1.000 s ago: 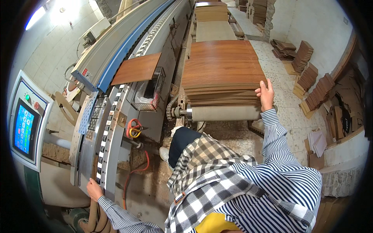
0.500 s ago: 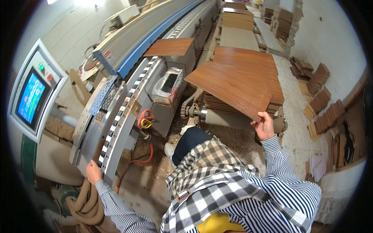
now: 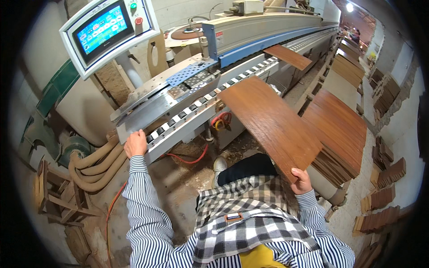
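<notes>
My right hand [image 3: 302,181] pinches the near corner of a reddish-brown wood panel [image 3: 272,125], thumb on top. The panel hangs tilted in front of me, its far end close to the roller rail [image 3: 196,106] of a long machine. My left hand [image 3: 136,144] is curled over the near end of the metal machine bed [image 3: 154,111], beside the rail; its fingertips are partly hidden. A second brown panel [image 3: 289,56] lies farther along the machine, partly under its blue-edged beam [image 3: 250,52]. To the right, a stack of similar panels [image 3: 337,129] sits on a roller stand.
At upper left stands a control screen [image 3: 105,31] with green and red buttons. Thick ribbed hoses [image 3: 96,172] and a wooden frame [image 3: 62,196] are at left. A red hose [image 3: 192,160] crosses the floor. Bundles of small boards [image 3: 380,219] line the right wall.
The panel in my right hand has come off the stack and swung left toward the rail. My view has turned rightward and up along the machine; my left hand stays at the bed's end.
</notes>
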A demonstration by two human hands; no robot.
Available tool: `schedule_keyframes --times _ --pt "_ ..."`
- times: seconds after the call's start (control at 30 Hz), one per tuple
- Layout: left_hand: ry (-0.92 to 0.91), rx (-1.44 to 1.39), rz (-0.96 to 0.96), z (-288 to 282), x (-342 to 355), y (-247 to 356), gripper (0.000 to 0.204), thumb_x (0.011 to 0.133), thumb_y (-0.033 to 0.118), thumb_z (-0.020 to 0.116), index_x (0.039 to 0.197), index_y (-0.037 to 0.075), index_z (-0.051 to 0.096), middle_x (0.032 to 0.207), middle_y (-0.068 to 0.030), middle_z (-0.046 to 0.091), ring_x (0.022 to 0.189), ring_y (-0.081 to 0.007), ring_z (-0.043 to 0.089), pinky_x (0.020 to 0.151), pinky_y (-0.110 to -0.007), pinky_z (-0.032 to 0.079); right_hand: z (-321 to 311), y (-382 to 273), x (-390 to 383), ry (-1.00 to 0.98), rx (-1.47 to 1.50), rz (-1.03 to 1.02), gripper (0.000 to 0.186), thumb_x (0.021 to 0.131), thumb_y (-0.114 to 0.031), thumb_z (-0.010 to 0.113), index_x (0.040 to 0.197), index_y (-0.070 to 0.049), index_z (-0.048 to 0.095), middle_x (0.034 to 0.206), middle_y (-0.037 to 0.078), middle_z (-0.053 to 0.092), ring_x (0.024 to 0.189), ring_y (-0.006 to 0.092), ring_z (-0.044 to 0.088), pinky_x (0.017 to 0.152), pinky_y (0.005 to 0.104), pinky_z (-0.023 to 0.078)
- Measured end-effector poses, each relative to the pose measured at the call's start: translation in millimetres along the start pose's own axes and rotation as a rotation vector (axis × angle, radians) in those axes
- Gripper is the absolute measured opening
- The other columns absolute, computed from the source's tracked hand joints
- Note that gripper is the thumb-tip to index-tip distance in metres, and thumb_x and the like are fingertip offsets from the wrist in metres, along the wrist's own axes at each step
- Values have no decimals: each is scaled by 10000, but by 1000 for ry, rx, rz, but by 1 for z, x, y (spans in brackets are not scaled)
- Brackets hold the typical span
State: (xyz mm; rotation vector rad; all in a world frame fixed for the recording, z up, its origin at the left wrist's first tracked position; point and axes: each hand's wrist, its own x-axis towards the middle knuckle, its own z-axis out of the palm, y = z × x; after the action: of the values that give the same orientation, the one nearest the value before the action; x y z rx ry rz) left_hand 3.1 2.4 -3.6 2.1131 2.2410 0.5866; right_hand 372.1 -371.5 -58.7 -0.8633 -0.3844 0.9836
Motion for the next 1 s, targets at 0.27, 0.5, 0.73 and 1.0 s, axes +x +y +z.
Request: schedule_keyframes --times 0.27,0.5,0.73,1.0 --pt "30 -18 11 -5 -2 -1 391 860 368 428 860 65 675 861 -193 638 817 -359 610 756 -444 468 101 62 65 -289 -18 277 444 790 -71 623 1188 -18 434 1054 66 553 944 160 554 797 301 466" --pt "36 -32 19 -5 -4 -2 393 867 360 423 833 61 676 841 -197 637 800 -363 609 739 -444 471 161 98 93 -673 -206 487 429 783 -169 676 1137 -14 489 1014 28 546 834 106 533 714 258 460" --pt "44 -26 7 -7 -6 1 383 865 365 433 842 65 671 842 -189 638 799 -363 607 735 -448 468 197 123 90 -730 -351 380 352 769 -150 683 1061 -4 552 927 35 589 837 105 537 746 254 443" --pt "18 -20 26 -9 -7 3 405 873 366 405 836 57 664 862 -176 637 804 -359 602 730 -447 463 188 134 88 -702 -474 136 334 801 -213 661 1035 14 587 925 35 607 814 93 542 727 243 444"
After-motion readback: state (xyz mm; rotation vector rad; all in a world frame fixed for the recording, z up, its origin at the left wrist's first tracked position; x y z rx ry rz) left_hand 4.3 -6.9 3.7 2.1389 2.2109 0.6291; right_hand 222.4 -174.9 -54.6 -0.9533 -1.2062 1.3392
